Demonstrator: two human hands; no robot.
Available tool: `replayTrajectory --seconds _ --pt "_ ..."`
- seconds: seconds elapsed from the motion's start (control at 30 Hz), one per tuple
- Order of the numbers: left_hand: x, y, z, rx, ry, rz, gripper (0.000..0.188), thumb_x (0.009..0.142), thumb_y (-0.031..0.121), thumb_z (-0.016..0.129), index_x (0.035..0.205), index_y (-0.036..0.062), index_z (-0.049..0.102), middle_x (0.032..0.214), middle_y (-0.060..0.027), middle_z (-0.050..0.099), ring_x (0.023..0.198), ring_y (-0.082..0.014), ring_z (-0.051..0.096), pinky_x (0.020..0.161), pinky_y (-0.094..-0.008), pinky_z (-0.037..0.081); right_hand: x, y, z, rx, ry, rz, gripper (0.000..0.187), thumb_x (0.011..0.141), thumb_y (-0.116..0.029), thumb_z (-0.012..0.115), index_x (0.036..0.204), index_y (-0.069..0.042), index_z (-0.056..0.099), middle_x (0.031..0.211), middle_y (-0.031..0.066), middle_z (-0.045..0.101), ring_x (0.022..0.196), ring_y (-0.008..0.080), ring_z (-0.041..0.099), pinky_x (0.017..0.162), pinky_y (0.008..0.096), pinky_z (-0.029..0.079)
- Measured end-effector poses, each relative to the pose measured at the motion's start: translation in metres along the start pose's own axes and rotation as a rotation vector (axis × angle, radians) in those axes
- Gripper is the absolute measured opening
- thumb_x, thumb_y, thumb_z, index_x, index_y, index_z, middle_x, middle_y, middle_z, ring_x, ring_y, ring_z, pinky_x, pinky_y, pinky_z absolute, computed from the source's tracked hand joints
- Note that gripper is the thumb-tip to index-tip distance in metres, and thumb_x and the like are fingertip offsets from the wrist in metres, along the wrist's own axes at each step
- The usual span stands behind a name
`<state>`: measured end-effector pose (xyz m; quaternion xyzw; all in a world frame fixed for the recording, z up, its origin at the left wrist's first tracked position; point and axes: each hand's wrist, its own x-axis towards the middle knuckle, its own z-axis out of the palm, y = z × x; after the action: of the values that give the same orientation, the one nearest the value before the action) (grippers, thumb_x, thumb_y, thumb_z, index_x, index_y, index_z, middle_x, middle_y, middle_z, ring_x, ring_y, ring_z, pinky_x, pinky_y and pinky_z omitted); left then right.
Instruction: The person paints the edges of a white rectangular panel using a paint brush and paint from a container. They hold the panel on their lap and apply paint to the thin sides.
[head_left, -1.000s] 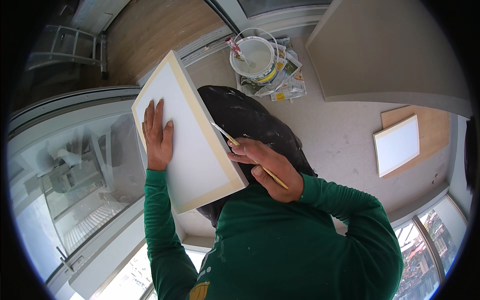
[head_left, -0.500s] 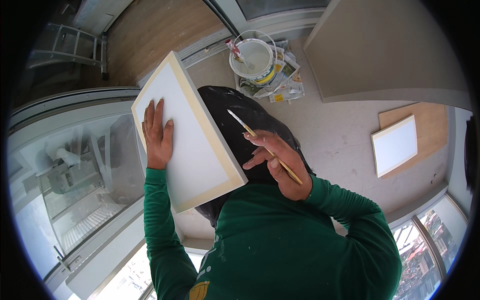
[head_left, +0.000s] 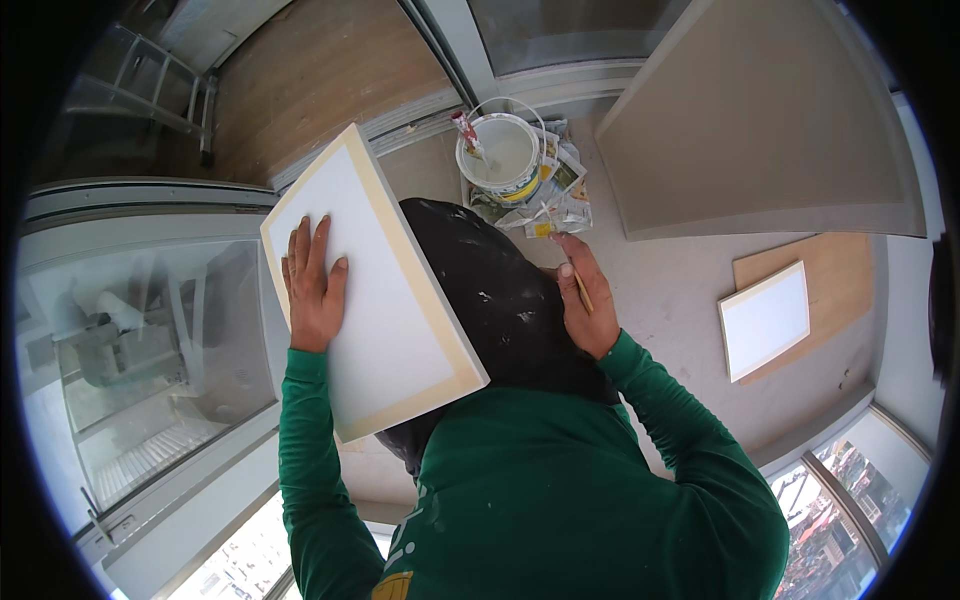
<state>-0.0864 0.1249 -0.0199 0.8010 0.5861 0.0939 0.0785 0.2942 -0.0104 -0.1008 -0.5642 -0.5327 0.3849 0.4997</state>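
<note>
A white rectangular panel [head_left: 390, 310] with cream tape along its edges leans at an angle by my left thigh. My left hand [head_left: 317, 285] lies flat on its face, fingers stretched out. Over beside my right knee, my right hand [head_left: 588, 295] holds a thin wooden paintbrush [head_left: 584, 290], seen mostly as a short piece of handle between thumb and fingers. Its bristle end is hard to make out against the newspaper behind. Ahead of this hand stands a white paint bucket [head_left: 517, 188] with a red-handled brush [head_left: 464, 128] inside it.
Newspaper sheets [head_left: 562, 205] lie under the bucket. A second white taped panel [head_left: 765, 320] rests on a brown board [head_left: 840, 285] at the right. A large grey-beige panel [head_left: 750, 130] stands at the far right. Glass doors [head_left: 150, 330] run along the left, and a metal ladder [head_left: 160, 90] stands beyond.
My right hand has moved forward with the paintbrush, away from beside the panel toward the bucket and newspaper. My left hand remains flat on the panel. The view has shifted slightly.
</note>
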Motion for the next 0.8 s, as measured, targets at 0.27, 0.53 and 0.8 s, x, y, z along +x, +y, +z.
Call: replayTrajectory --seconds 0.27,0.53,0.8 --pt "0.001 0.002 -0.001 0.011 0.003 -0.014 0.064 0.104 0.040 0.055 0.165 0.0233 0.046 0.175 -0.0163 0.032 0.163 -0.0446 0.023 0.131 -0.0651 0.011 0.114 0.074 -0.001 0.041 0.086 0.055 0.029 0.109 -0.013 0.058 0.135 -0.003 0.066 0.114 0.0175 0.072 0.090 0.0266 0.074 0.082 0.0379 0.059" --pt "-0.009 0.001 -0.002 0.026 0.019 -0.087 0.067 0.101 0.039 0.058 0.165 0.0231 0.046 0.176 -0.0174 0.030 0.163 -0.0456 0.022 0.131 -0.0655 0.008 0.246 0.150 0.058 -0.511 -0.158 -0.031 0.020 0.086 -0.015 0.071 0.102 -0.004 0.076 0.096 0.0255 0.076 0.090 0.0448 0.075 0.085 0.0506 0.061" --pt "-0.006 0.005 -0.004 0.059 0.003 -0.115 0.067 0.102 0.043 0.054 0.165 0.0219 0.045 0.176 -0.0177 0.029 0.164 -0.0459 0.020 0.131 -0.0637 0.007 0.299 0.199 0.081 -0.902 -0.485 0.195 0.036 0.083 -0.022 0.074 0.111 0.000 0.078 0.116 0.0285 0.075 0.109 0.0443 0.073 0.100 0.0505 0.059"
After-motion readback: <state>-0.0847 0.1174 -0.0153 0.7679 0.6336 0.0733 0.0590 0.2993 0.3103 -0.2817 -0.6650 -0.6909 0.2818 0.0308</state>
